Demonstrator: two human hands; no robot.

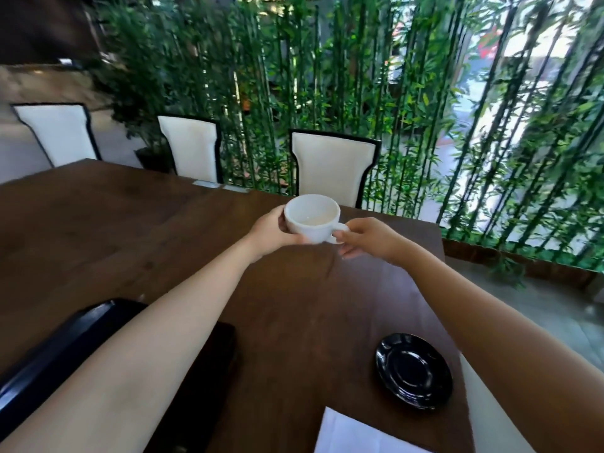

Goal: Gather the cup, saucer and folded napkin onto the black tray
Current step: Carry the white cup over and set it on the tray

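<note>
- You're holding the white cup [312,218] up around the middle of the frame with both hands, clear of the wooden table [130,230].
- Your left hand [273,232] is cupping its side and bottom, fingers wrapped snug.
- Your right hand [367,238] is pinching the handle.
- The black saucer [413,371] is sitting on the table at lower right.
- The folded napkin [353,433] is lying just below it at the bottom edge.
- The black tray [62,341] is peeking out at lower left, partly under your left forearm.
</note>
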